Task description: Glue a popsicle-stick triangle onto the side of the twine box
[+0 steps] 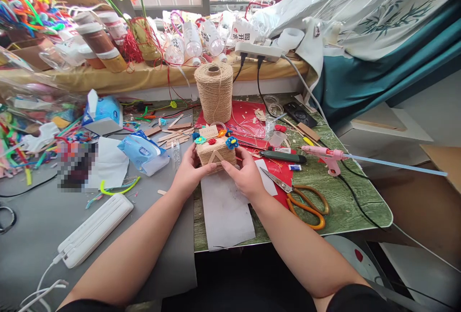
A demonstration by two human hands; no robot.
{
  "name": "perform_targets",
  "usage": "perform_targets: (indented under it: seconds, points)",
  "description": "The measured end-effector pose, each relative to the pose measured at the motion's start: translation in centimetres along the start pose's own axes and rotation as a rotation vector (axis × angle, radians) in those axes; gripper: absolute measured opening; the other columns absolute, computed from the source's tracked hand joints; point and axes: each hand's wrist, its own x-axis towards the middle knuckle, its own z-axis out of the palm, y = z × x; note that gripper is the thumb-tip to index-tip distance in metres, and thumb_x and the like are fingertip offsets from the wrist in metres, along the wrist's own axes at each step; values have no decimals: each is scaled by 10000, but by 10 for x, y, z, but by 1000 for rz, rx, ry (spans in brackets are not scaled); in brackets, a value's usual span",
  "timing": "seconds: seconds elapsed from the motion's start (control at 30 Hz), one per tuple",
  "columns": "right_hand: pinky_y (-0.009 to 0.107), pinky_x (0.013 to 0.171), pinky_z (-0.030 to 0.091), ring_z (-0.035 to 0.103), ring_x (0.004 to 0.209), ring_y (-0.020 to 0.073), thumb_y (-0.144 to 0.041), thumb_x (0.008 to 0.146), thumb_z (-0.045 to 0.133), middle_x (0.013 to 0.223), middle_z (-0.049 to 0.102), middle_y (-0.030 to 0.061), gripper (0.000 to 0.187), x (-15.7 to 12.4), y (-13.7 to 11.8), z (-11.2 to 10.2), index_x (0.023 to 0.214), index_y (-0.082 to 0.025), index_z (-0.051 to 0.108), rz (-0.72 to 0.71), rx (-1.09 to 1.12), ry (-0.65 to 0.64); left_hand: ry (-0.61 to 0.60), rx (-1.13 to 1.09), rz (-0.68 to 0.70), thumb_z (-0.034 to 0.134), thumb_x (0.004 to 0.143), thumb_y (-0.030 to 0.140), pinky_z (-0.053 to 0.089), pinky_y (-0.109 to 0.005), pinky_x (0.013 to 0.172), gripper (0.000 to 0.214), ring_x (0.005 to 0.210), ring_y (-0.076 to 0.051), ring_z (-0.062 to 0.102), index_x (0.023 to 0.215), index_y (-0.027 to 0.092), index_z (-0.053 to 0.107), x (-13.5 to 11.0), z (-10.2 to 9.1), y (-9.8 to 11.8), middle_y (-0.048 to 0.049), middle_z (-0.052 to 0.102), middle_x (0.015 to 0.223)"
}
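Note:
A small box wrapped in jute twine (207, 154) sits between my two hands, above a white sheet of paper (228, 211). Blue, red, orange and teal pipe-cleaner flowers (232, 143) line its top, beside a small wooden piece (209, 132). On its front face, short wooden sticks (217, 155) meet in an upturned V. My left hand (190, 168) grips the left side, its thumb on the front near one stick's end. From the right, my right hand (245, 170) holds the box, thumb at the other stick. The fingers behind the box are partly hidden.
A big jute twine spool (214, 92) stands behind the box. To the right lie orange-handled scissors (306, 201), a green utility knife (283, 156) and a pink glue gun (326, 156). Tissue packs (144, 152), craft sticks (178, 135) and a white power bank (95, 230) are left.

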Motion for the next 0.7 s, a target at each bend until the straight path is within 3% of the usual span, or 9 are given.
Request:
perform_targets:
  seconds: [0.17,0.37,0.57,0.7]
  points:
    - [493,1153,488,566,1377,293,-485,766,871,1534,548,110,856,-6,-7,6,1492,-290,463,-45,100,-33,5,-29,-23,842,782,379,413,-585,1203,804,1419,-365,532,1477,201,479,-2,4,5,-156,563,1520]
    - [456,1128,514,657,1265,269,-526,890,745,1402,670,59,644,-7,-13,11,1450,-313,511,-29,108,-68,40,-78,-84,923,688,325,401,-569,1218,1070,1464,-365,481,1565,247,315,-6,7,-2,-170,441,1617]
    - [443,1138,508,646,1289,257,-511,909,730,1404,671,41,590,-4,-11,11,1429,-322,526,-58,122,-78,23,-23,-82,919,698,353,381,-588,1221,1070,1481,-373,454,1566,258,299,-7,4,-4,-174,394,1640]
    - [457,1142,503,648,1282,262,-498,906,741,1389,677,44,555,-6,-11,11,1397,-323,550,-56,103,-78,-4,-40,-49,845,764,490,375,-581,1224,979,1498,-384,426,1542,221,315,-4,2,-7,-185,416,1624]
